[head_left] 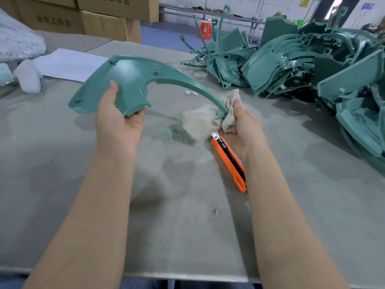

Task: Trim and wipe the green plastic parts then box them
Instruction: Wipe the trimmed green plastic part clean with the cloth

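Part (129, 80) was held clear of the surface (187, 226). Its wide end was clamped in the left grip (118, 122), thumb on top and fingers curled under, so the thin curved arm was offered to the right. Right grip (243, 126) was closed on a rag (200, 119) bunched round the arm's tip, judged to be the wipe step. Knife (229, 161) was seen under the right wrist, blade tip showing; held or lying, could not be told. Shavings (175, 132) beneath suggested trimming was done on this spot. Pile (312, 65) of parts was kept at right, near; boxing was judged not yet begun.
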Available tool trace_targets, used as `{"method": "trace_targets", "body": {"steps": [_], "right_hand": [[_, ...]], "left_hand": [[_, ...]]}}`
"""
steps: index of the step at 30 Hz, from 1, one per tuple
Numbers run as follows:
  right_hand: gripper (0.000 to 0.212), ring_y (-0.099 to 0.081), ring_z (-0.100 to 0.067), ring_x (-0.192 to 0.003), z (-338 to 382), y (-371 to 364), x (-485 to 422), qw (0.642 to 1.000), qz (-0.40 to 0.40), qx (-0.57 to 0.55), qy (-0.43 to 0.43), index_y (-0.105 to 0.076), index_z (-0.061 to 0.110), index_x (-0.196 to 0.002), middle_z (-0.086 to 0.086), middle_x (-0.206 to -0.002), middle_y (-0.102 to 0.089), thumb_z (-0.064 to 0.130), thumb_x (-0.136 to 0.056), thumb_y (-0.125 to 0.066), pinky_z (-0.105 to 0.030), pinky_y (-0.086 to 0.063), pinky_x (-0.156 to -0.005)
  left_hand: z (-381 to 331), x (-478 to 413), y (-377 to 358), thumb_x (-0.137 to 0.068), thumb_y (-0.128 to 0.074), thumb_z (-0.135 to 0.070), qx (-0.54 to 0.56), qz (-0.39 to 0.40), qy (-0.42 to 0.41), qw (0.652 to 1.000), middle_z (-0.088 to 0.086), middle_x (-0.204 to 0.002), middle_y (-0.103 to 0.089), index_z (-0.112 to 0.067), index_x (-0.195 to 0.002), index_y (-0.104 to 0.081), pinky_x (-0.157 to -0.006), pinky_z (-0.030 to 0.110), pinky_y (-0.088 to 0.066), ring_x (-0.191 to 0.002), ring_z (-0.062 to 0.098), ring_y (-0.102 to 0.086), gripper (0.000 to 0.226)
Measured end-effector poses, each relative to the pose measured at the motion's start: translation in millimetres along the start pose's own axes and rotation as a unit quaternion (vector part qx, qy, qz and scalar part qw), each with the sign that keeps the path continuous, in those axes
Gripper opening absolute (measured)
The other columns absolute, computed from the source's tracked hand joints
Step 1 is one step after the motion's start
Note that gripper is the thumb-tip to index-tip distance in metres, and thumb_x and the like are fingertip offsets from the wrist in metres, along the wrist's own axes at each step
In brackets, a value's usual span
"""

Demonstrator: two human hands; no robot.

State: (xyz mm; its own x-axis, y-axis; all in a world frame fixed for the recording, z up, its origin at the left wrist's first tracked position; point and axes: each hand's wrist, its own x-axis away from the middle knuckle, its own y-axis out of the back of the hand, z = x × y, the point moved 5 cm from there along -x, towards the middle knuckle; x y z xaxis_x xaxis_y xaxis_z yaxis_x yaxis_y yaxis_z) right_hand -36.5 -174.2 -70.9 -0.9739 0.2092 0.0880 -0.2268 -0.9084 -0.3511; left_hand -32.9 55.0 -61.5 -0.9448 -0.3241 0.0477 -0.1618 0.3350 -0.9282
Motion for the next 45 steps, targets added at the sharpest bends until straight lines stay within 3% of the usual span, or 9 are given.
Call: {"method": "trace_targets", "body": {"steps": [5, 11, 19, 24, 26, 30, 37, 41, 45], "right_hand": [[0.024, -0.062, -0.019, -0.089, 4.5, -4.5, 3.0, 0.987, 0.156, 0.021, 0.009, -0.058, 0.009, -0.116, -0.011, -0.106, -0.064, -0.001, -0.099, -0.045, -0.032, -0.053, -0.081], [0.03, -0.06, -0.019, -0.074, 3.9, -6.0, 1.9, 0.973, 0.012, 0.211, 0.093, -0.063, 0.021, -0.078, -0.004, -0.078, -0.065, 0.039, -0.098, -0.052, -0.036, -0.05, -0.072], [0.054, -0.064, -0.023, -0.101, -1.4, 2.6, -3.0, 0.989, 0.012, -0.14, -0.053, -0.061, 0.013, -0.116, -0.008, -0.109, -0.067, 0.057, -0.098, -0.036, -0.035, -0.056, -0.082], [0.027, -0.058, -0.022, -0.1, 9.4, -10.5, 6.5, 0.99, 0.136, -0.012, 0.039, -0.054, 0.015, -0.126, -0.007, -0.11, -0.061, 0.026, -0.102, -0.046, -0.037, -0.049, -0.093], [0.021, -0.056, -0.017, -0.088, 10.2, -9.5, 5.3, 0.981, 0.097, 0.118, 0.117, -0.053, 0.021, -0.116, -0.001, -0.099, -0.06, 0.008, -0.099, -0.05, -0.036, -0.047, -0.083], [0.01, -0.052, -0.012, -0.073, 10.2, -4.9, 1.3, 0.964, 0.001, 0.213, 0.161, -0.059, 0.022, -0.093, 0.004, -0.077, -0.055, 0.027, -0.099, -0.054, -0.034, -0.045, -0.074], [0.04, -0.061, -0.014, -0.068, 8.1, 14.4, -1.1, 0.99, -0.104, 0.02, 0.093, -0.062, 0.015, -0.088, -0.001, -0.074, -0.065, 0.049, -0.1, -0.042, -0.029, -0.053, -0.066], [0.018, -0.052, -0.003, -0.072, 32.4, 4.4, 7.9, 0.908, 0.003, 0.307, 0.286, -0.059, 0.023, -0.103, 0.008, -0.083, -0.055, 0.032, -0.102, -0.044, -0.026, -0.049, -0.07], [0.016, -0.049, -0.008, -0.067, 21.4, -15.4, 10.5, 0.802, 0.086, 0.509, 0.301, -0.06, 0.013, -0.098, 0.007, -0.073, -0.055, 0.024, -0.1, -0.049, -0.027, -0.038, -0.063]], "left_hand": [[-5.8, -1.9, 3.5, -0.094, -0.057, -0.008, 0.014, -0.011, -0.013, 1.0, 0.008, -0.085, -0.074, -0.006, -0.103, -0.061, -0.074, 0.033, -0.057, -0.078, 0.022, -0.071, 0.01], [-1.1, -2.9, 5.2, -0.094, -0.057, -0.009, 0.004, -0.024, -0.002, 1.0, 0.009, -0.089, -0.072, -0.006, -0.102, -0.061, -0.07, 0.032, -0.057, -0.084, 0.024, -0.07, 0.009], [2.4, -2.0, 5.6, -0.093, -0.059, -0.006, 0.029, -0.037, 0.007, 0.999, 0.013, -0.093, -0.071, -0.002, -0.11, -0.06, -0.079, 0.037, -0.058, -0.086, 0.027, -0.07, 0.018], [-1.4, -2.2, 8.0, -0.094, -0.057, -0.006, 0.043, -0.046, 0.002, 0.998, 0.013, -0.094, -0.07, -0.002, -0.112, -0.059, -0.085, 0.04, -0.057, -0.089, 0.027, -0.068, 0.019], [0.3, -0.8, 7.7, -0.093, -0.058, -0.006, 0.038, -0.047, 0.008, 0.998, 0.012, -0.094, -0.069, -0.003, -0.113, -0.059, -0.081, 0.039, -0.058, -0.086, 0.026, -0.068, 0.02], [4.7, -1.1, 7.8, -0.093, -0.058, -0.007, 0.032, -0.048, 0.031, 0.998, 0.012, -0.091, -0.069, -0.002, -0.108, -0.06, -0.073, 0.035, -0.059, -0.079, 0.025, -0.069, 0.016], [15.9, 6.8, -0.6, -0.092, -0.059, -0.007, -0.015, -0.038, 0.054, 0.998, 0.009, -0.073, -0.073, -0.003, -0.092, -0.063, -0.071, 0.032, -0.059, -0.069, 0.02, -0.071, 0.005], [12.6, 6.5, 1.7, -0.091, -0.059, -0.004, -0.036, -0.058, 0.053, 0.996, 0.007, -0.066, -0.071, -0.004, -0.09, -0.062, -0.06, 0.027, -0.056, -0.062, 0.018, -0.069, 0.003], [9.3, 6.1, 2.4, -0.091, -0.057, -0.003, -0.043, -0.054, 0.053, 0.996, 0.006, -0.066, -0.071, -0.005, -0.089, -0.061, -0.057, 0.026, -0.055, -0.06, 0.018, -0.07, 0.005]]}}
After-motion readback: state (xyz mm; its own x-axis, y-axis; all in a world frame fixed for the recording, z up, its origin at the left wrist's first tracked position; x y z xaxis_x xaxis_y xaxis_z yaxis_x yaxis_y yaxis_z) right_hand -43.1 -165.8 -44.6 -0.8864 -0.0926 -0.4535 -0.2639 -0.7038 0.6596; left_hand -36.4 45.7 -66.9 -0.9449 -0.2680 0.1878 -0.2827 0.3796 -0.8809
